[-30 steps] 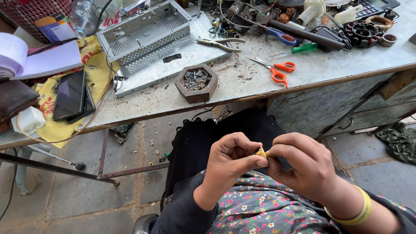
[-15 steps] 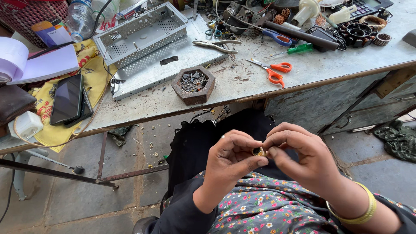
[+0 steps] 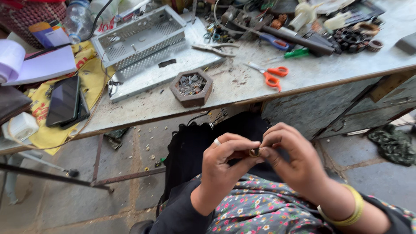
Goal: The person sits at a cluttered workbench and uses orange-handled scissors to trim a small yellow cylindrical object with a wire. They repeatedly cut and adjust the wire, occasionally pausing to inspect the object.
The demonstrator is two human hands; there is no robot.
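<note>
Head view: both hands close on a small ring below the bench edge

Head camera, looking down at a seated person's lap: the left hand (image 3: 225,162) and the right hand (image 3: 294,162) meet fingertip to fingertip, pinching between them a small dark metal ring (image 3: 255,152). Both are clamped on it, thumbs and forefingers pressed to its sides, well below the edge of the workbench (image 3: 242,93). A second ago the piece between the fingers showed as a pale yellowish speck and the hands sat slightly lower in the frame; now they are raised a little and the part is turned so its round, dark face is seen. This suggests the fingers are rotating or seating the piece rather than putting it down. A yellow bangle (image 3: 353,208) circles the right wrist.

Straight ahead of the hands on the bench stands a hexagonal wooden tray (image 3: 191,88) filled with tiny metal bits. Beyond the right hand lie orange-handled scissors (image 3: 271,76); beyond the left, a perforated metal housing (image 3: 141,37) on a flat plate. Farther out past the left hand, a dark phone (image 3: 65,102) rests on a yellow cloth (image 3: 93,71).
</note>
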